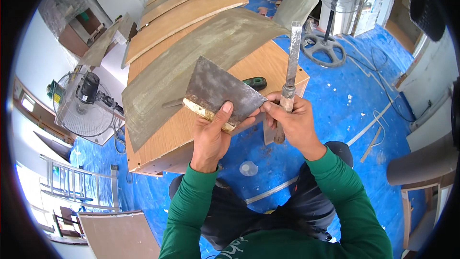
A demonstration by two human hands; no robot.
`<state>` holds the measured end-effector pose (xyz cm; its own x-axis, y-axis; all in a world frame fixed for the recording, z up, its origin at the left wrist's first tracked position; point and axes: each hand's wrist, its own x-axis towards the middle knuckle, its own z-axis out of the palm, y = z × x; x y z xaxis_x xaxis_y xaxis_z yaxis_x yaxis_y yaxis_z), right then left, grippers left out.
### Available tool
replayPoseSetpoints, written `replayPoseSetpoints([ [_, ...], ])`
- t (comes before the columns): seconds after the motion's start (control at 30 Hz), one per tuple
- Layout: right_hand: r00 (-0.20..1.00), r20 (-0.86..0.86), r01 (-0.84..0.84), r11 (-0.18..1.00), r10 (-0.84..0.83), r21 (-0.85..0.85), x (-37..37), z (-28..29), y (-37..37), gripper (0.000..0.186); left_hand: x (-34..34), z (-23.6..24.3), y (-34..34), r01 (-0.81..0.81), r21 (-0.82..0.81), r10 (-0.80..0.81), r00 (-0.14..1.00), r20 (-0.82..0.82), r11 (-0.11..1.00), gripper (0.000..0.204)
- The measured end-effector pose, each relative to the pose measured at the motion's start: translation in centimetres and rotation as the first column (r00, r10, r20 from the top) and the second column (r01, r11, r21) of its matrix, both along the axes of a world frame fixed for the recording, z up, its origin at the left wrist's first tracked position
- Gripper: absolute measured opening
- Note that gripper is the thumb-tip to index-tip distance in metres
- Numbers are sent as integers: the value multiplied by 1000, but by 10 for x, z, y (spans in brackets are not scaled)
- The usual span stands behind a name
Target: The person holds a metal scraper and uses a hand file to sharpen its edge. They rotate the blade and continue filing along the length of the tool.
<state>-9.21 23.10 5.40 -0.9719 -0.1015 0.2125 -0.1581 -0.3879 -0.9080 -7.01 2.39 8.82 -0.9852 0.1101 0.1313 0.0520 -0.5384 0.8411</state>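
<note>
My left hand [216,129] grips a wide metal scraper blade [218,88] by its brass-coloured handle edge, the blade tilted up and away from me. In my right hand [293,120] I hold a long metal file [292,62] upright by its wooden handle. My right fingertips touch the blade's near corner. Both hands hover over the front edge of a wooden board [258,64] that carries a grey, glue-smeared laminate sheet [191,62]. A green-handled tool [255,83] lies on the board just behind the blade.
A blue tarp [345,110] covers the floor. One pedestal fan [333,0] stands at the back right, another fan [79,110] lies at the left. More wooden boards [187,12] are stacked behind. A clear round lid [248,168] sits by my knees.
</note>
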Motion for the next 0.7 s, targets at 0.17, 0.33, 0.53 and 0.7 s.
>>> replayPoseSetpoints([
  [0.17,1000,19,0,1000,0,3,-2,-1,1,14,-2,-2,-1,-21,17,22,999,-41,1000,39],
  [0.33,994,103,-48,999,49,-9,-11,6,15,12,0,-7,0,-131,157,142,988,-60,979,38],
  [0.53,979,115,-179,981,170,78,-11,6,28,11,17,0,-51,24,-14,-24,998,-49,1000,34],
  [0.7,975,90,-218,960,205,173,-7,2,29,13,31,10,-47,124,-302,-109,992,68,945,37],
])
